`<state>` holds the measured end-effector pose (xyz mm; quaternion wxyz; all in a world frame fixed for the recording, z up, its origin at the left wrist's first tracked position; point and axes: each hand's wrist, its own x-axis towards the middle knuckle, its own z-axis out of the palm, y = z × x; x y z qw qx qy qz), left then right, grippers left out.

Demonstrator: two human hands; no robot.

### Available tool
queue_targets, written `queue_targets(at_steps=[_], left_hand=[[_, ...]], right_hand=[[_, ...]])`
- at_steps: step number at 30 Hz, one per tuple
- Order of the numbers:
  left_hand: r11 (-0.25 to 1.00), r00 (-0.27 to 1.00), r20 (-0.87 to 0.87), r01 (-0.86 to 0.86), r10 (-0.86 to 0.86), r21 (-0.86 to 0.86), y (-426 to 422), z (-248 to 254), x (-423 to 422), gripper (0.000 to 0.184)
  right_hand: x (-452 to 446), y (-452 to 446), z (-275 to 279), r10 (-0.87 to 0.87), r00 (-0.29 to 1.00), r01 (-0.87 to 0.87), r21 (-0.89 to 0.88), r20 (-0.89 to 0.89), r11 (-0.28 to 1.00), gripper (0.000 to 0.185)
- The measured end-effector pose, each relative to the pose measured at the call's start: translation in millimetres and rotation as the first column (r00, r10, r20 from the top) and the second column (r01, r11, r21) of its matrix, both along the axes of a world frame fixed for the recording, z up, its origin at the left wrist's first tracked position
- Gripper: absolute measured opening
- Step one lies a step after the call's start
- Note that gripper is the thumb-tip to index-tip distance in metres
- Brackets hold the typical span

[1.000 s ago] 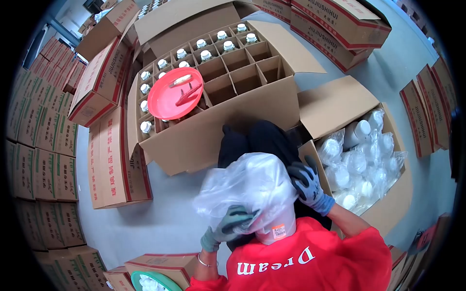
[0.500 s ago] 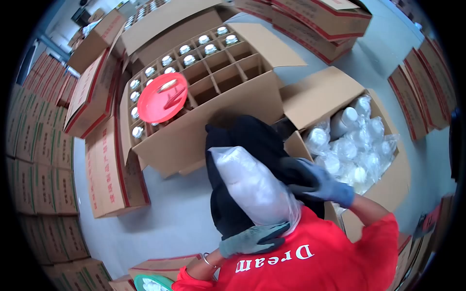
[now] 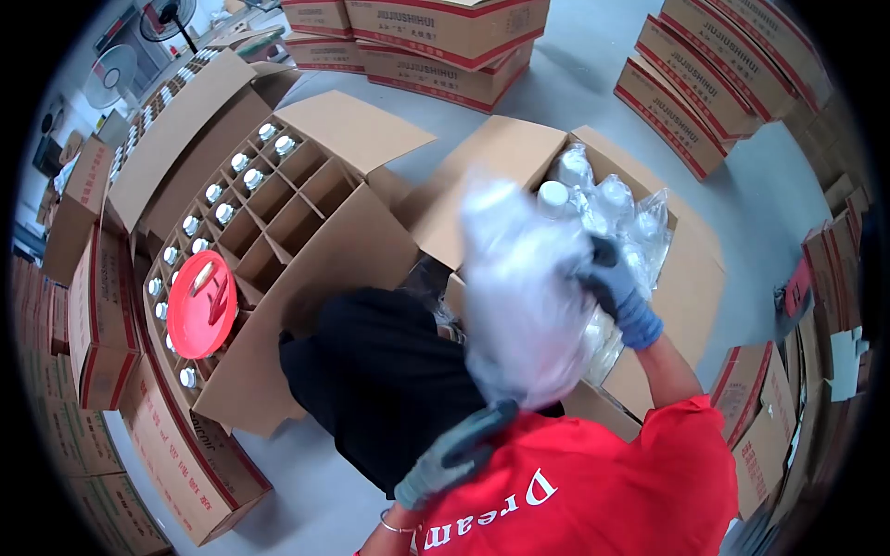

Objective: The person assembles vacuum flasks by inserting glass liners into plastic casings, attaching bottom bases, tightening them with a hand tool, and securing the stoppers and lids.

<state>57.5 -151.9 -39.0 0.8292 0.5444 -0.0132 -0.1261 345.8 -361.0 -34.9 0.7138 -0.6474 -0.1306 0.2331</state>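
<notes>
A bulky clear plastic bag with whitish contents is raised in front of my body, blurred by motion. My right hand, in a grey-blue glove with dark fingers, grips its right side. My left hand, gloved in grey-green, lies by the bag's lower end with its fingers stretched out; whether the fingertips touch it I cannot tell. Behind the bag, an open carton holds several plastic-wrapped bottles with white caps. At left stands a divided carton with silver-capped bottles in some cells.
A red round tray with small items rests on the divided carton. Sealed cartons are stacked at the back, more cartons at the right, and others at the left. Fans stand far back left.
The plastic bag has gone from lying on my lap to being lifted upright towards the carton at right. My right hand has taken hold of its side; my view has turned right.
</notes>
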Motion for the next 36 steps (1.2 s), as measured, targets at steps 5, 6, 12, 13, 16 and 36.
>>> queue_targets(at_steps=[5, 6, 12, 13, 16, 36], left_hand=[[0.973, 0.964, -0.142, -0.211, 0.223, 0.098, 34, -18, 16, 0.046], [0.964, 0.963, -0.105, -0.234, 0.248, 0.128, 40, -17, 20, 0.045], [0.904, 0.919, -0.080, -0.358, 0.385, 0.233, 64, -8, 43, 0.041], [0.859, 0.917, 0.021, -0.380, 0.398, 0.344, 69, -6, 49, 0.038], [0.601, 0.861, 0.360, -0.509, 0.359, 0.616, 90, -9, 67, 0.037], [-0.282, 0.849, 0.477, -0.411, 0.227, 0.867, 151, -52, 87, 0.027]], right_hand=[[89, -10, -120, -0.438, 0.789, 0.508, -0.057, 0.430, 0.860, 0.061], [108, -9, -156, -0.523, 0.793, 0.546, 0.019, 0.311, 0.838, 0.060], [120, 30, -313, -0.595, 0.798, 0.596, 0.278, -0.098, 0.753, 0.056], [115, 37, -325, -0.616, 0.776, 0.630, 0.220, -0.135, 0.745, 0.052], [105, 44, -349, -0.539, 0.840, 0.504, -0.275, -0.062, 0.819, 0.040], [336, -55, -333, 0.052, 0.982, 0.174, -0.973, 0.184, 0.150, 0.051]])
